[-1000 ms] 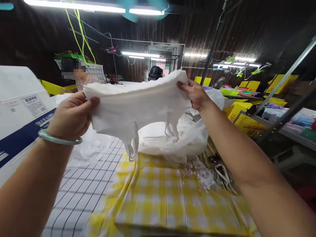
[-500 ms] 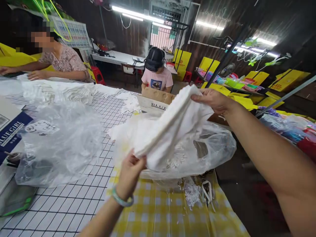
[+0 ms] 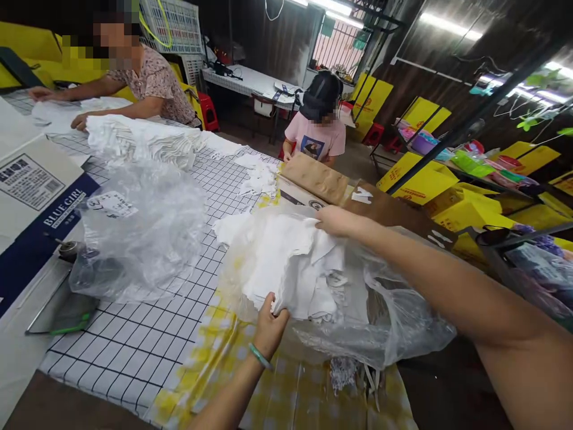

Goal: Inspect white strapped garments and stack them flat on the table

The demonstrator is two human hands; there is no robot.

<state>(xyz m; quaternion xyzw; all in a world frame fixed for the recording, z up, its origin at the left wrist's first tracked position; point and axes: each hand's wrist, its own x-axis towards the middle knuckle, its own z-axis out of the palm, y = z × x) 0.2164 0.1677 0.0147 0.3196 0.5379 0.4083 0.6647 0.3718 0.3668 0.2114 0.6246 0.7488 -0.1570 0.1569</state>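
White garment (image 3: 298, 257) is observed over the stacked white pieces on the clear plastic bag (image 3: 403, 325), its near edge pinched between thumb and fingers by left hand (image 3: 274, 316); its far edge is held by right hand (image 3: 331, 221), whose exact finger closure cannot be told

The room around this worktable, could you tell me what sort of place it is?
Probably a small garment workshop: stacked white fabric pieces lie on the worktable, a clear plastic bag is beside them, and yellow bags stand around.
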